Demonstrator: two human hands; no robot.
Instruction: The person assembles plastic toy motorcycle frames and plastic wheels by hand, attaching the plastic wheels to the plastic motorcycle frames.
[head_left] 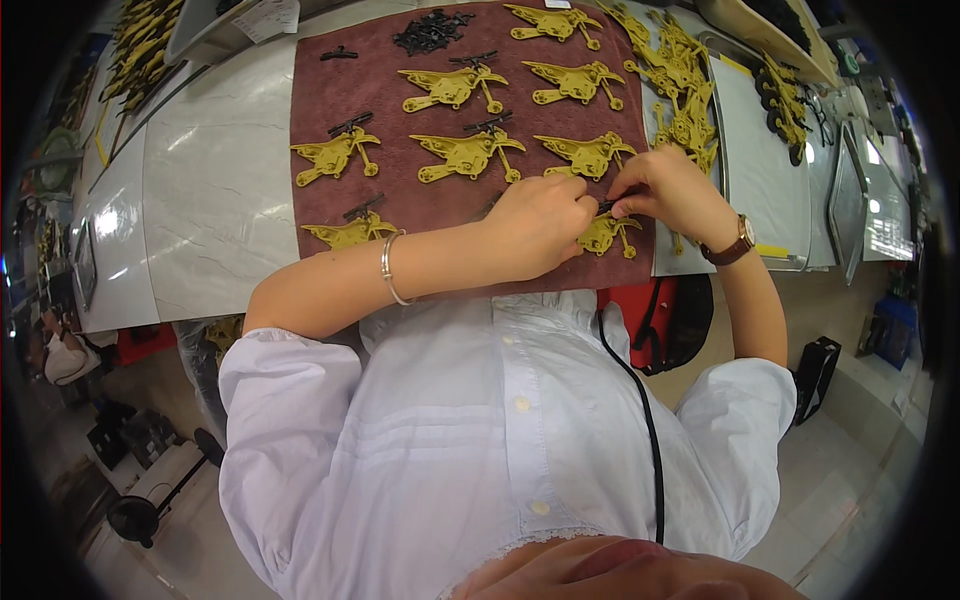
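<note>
Head view: our left hand (540, 225) pins a flat mustard-yellow bird-shaped plastic piece (608, 235) to the maroon cloth mat (320, 100) at 3 o'clock, steadying it, while our right hand (672, 190) pinches a small black clip (608, 206) against it. Finished birds (465, 153) lie at 12 o'clock.

Bare marble counter (215, 190) left of the mat (320, 100); yellow parts (465, 152) crowding it.
</note>
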